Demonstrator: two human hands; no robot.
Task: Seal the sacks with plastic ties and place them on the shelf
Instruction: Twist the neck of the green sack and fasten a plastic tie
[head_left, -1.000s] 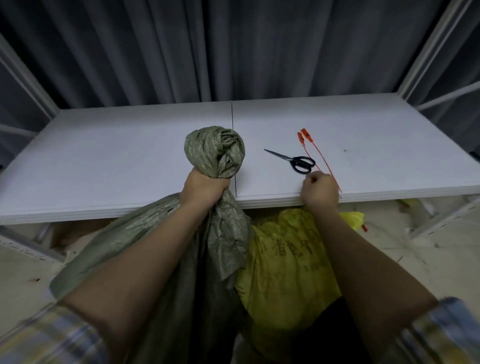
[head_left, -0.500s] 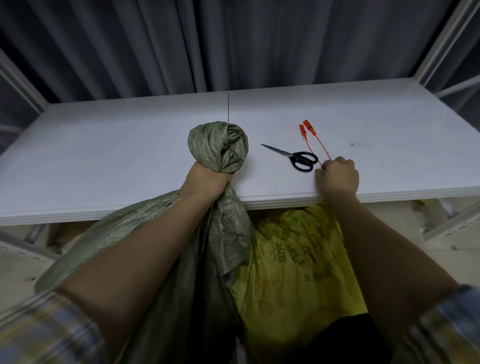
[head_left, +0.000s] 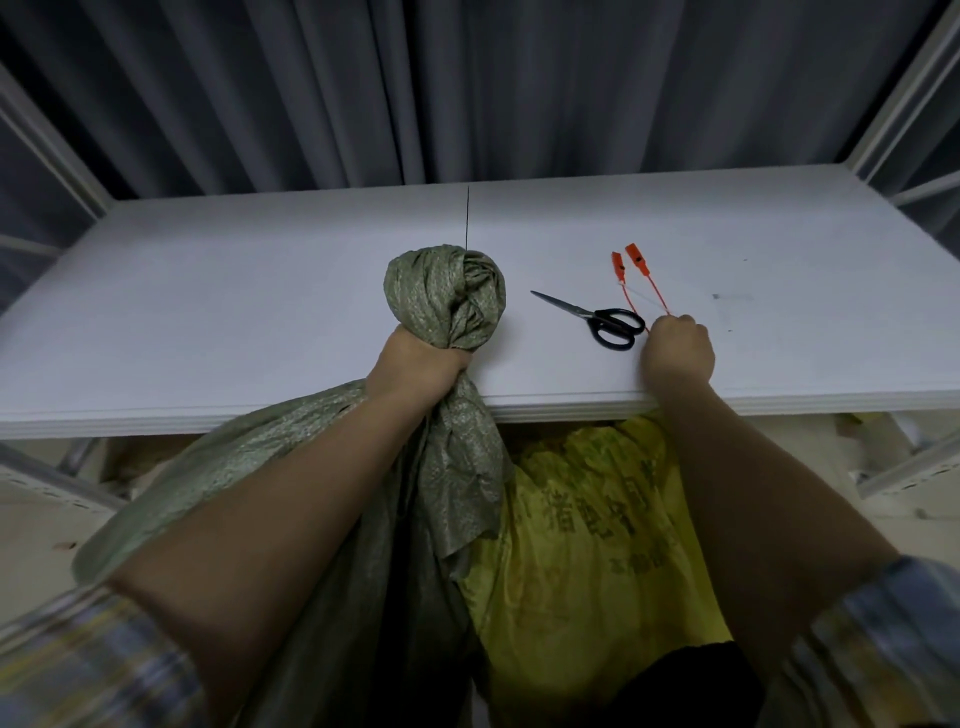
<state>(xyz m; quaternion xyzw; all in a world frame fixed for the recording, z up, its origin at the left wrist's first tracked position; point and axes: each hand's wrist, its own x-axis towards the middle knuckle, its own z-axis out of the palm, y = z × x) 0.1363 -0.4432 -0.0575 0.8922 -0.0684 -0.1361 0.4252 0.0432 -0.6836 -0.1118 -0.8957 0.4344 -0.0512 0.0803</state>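
My left hand (head_left: 415, 366) grips the twisted neck of a green woven sack (head_left: 447, 301); its bunched top stands above my fist at the front edge of the white shelf board (head_left: 234, 291). A yellow printed sack (head_left: 582, 535) hangs below the board, right of the green one. Two orange plastic ties (head_left: 636, 275) lie on the board. My right hand (head_left: 678, 348) is curled over their near ends, fingers pinching the thin strands.
Black-handled scissors (head_left: 597, 319) lie on the board just left of my right hand, blades pointing left. Grey curtains hang behind the shelf. White metal uprights (head_left: 904, 93) frame both sides. Pale floor and lower rack rails show beneath the board.
My right hand moved from the board's front edge forward along the ties to just beside the scissor handles. My left hand kept its grip on the green sack's neck.
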